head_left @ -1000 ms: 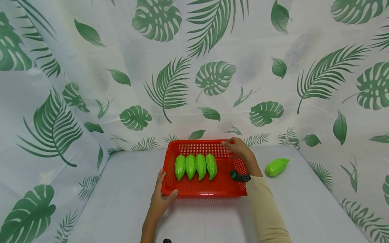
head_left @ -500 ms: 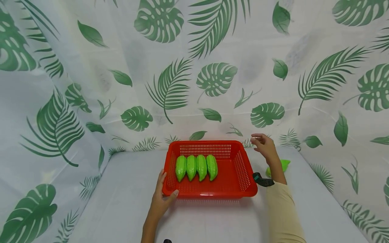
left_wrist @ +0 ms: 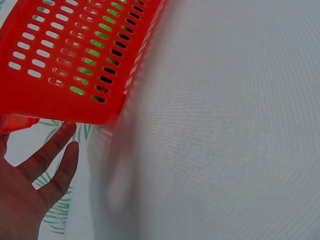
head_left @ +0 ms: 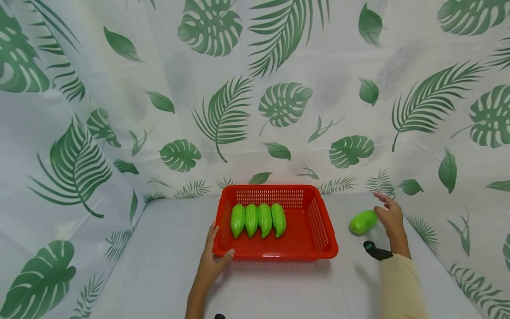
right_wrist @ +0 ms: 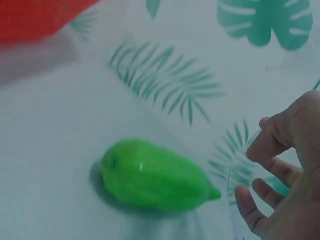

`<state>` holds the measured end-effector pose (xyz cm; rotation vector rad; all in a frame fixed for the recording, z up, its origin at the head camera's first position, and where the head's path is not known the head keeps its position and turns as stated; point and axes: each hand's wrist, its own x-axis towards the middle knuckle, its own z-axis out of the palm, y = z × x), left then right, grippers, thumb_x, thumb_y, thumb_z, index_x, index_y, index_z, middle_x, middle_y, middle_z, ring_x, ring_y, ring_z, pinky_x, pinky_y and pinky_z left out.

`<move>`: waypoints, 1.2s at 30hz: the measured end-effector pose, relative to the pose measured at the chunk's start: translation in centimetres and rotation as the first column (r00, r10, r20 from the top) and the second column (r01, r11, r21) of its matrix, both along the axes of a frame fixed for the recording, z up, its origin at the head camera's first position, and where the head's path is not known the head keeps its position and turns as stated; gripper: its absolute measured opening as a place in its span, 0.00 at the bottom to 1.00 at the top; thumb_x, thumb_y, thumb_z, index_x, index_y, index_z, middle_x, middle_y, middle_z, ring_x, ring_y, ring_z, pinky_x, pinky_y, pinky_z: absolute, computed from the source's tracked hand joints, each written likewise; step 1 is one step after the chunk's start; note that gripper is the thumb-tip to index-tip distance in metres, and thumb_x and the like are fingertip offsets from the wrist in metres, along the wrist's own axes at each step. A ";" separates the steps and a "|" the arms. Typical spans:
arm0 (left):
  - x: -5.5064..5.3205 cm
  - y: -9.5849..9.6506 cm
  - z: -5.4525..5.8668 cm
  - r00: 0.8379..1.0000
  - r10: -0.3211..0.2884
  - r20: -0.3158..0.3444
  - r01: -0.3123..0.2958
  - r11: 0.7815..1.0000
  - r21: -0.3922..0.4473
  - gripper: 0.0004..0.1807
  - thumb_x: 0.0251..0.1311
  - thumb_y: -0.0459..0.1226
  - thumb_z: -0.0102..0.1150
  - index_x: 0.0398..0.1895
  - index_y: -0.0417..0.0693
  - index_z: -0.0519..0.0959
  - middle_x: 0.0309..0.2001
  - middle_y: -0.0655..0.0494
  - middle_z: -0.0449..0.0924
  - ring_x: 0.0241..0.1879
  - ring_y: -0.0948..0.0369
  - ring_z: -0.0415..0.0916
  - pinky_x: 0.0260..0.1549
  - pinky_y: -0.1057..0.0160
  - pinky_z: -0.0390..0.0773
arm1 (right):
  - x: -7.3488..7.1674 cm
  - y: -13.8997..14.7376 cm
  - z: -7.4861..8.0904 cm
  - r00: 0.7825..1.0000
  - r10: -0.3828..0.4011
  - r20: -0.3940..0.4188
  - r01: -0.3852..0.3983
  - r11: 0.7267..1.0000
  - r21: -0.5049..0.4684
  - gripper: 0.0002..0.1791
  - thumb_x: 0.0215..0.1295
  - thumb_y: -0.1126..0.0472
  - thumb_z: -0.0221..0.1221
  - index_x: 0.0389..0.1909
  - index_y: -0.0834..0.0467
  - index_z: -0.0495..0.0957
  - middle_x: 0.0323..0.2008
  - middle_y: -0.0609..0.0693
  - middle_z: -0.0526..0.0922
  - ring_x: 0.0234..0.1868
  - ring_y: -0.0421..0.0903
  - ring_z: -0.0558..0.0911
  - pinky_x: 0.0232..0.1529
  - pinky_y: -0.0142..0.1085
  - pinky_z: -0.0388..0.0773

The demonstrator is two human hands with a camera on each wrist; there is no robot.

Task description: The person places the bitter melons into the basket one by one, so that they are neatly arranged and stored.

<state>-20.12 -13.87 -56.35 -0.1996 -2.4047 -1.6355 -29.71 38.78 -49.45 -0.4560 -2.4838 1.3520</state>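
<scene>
A red plastic basket [head_left: 271, 256] with slotted walls stands on the table. Side by side in its left half lie several glossy green bitter gourds [head_left: 251, 220], ridged and pointed at one end. My left hand [head_left: 211, 261] rests at the basket's front left corner, thumb at the front rim and fingers along the left side. Another bitter gourd [right_wrist: 155, 177] lies on the table to the right of the basket. Just right of its pointed end is my right hand [head_left: 391, 218], fingers loosely bent with nothing between them; the right wrist view shows a gap between fingertips and gourd.
A white cloth covers the table [head_left: 159, 274]. Behind and at both sides hangs a white curtain [head_left: 303, 146] printed with green leaves. A dark wrist strap [head_left: 376, 251] sits at the right wrist, below a beige sleeve [head_left: 402, 288].
My right hand has moved right, from over the basket's right side, past its rim, to beside the lone bitter gourd. The left hand stays at the basket corner.
</scene>
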 end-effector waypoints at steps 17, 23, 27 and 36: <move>0.2 0.1 0.2 1.000 -0.014 0.022 0.013 1.000 0.023 0.48 0.59 0.50 0.65 0.78 0.62 0.49 0.79 0.62 0.43 0.76 0.48 0.49 0.65 0.42 0.66 | 1.4 3.8 -5.1 0.913 0.308 0.267 -0.309 0.950 -0.039 0.52 0.49 0.78 0.43 0.76 0.58 0.33 0.74 0.72 0.29 0.69 0.81 0.42 0.64 0.71 0.56; 0.1 0.1 0.0 1.000 0.003 0.022 -0.003 1.000 0.021 0.47 0.59 0.47 0.65 0.77 0.64 0.49 0.79 0.64 0.43 0.77 0.50 0.49 0.66 0.42 0.64 | 0.6 4.1 -4.7 0.904 0.363 0.224 -0.371 0.928 -0.006 0.53 0.46 0.81 0.44 0.76 0.62 0.34 0.72 0.76 0.25 0.67 0.85 0.42 0.63 0.73 0.57; 0.0 0.0 0.0 1.000 0.001 0.018 -0.001 1.000 0.023 0.47 0.59 0.44 0.65 0.77 0.63 0.50 0.79 0.64 0.42 0.77 0.50 0.47 0.67 0.41 0.62 | -0.2 4.4 -4.9 0.891 0.369 0.264 -0.386 0.922 0.013 0.52 0.47 0.82 0.45 0.76 0.63 0.36 0.70 0.77 0.21 0.66 0.85 0.43 0.62 0.72 0.58; 0.2 0.1 0.2 1.000 -0.010 0.005 0.010 0.999 0.031 0.46 0.59 0.45 0.66 0.77 0.59 0.51 0.79 0.62 0.43 0.77 0.53 0.46 0.69 0.46 0.60 | -0.5 3.9 -5.0 0.877 0.354 0.325 -0.407 0.906 0.112 0.46 0.49 0.75 0.53 0.73 0.66 0.48 0.70 0.80 0.25 0.68 0.84 0.36 0.62 0.78 0.46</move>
